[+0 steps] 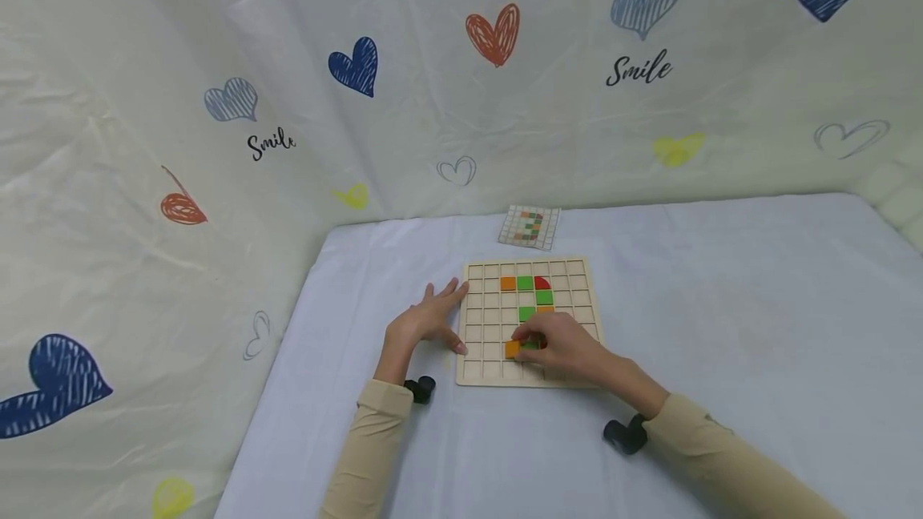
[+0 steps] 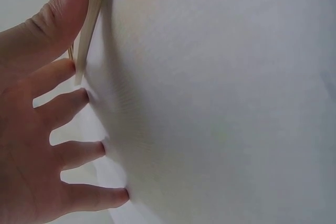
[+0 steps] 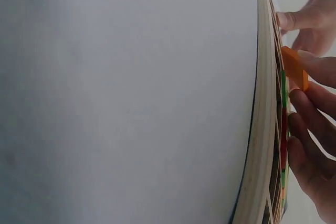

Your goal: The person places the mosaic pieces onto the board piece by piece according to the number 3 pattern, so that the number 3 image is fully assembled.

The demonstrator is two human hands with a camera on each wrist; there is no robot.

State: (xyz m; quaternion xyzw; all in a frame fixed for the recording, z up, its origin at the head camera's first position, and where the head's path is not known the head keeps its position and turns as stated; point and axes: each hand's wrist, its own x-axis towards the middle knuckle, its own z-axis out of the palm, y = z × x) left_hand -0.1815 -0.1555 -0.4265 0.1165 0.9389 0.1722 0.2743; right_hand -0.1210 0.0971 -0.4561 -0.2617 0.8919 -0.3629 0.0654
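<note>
A square wooden grid board [image 1: 479,327] lies on the white cloth. My left hand [image 1: 425,320] is at its left edge, fingers spread, thumb and a fingertip touching the rim. Between thumb and index finger, my right hand [image 1: 562,343] pinches an orange square tile [image 3: 295,69] low over the board, tilted in the right wrist view. Next to it, partly under the fingers, is a green tile [image 1: 530,345]. Farther up sit an orange tile [image 1: 508,283], a green tile [image 1: 525,283] and a red rounded tile [image 1: 542,283]. Below these, more green and orange tiles are partly covered by the right hand.
Behind the board lies a small card [image 1: 510,227] printed with a grid and coloured squares. White cloth [image 1: 721,303] covers the table. A hanging sheet [image 1: 433,126] with printed hearts rises behind and at the left. Black devices [image 1: 626,435] sit at both wrists.
</note>
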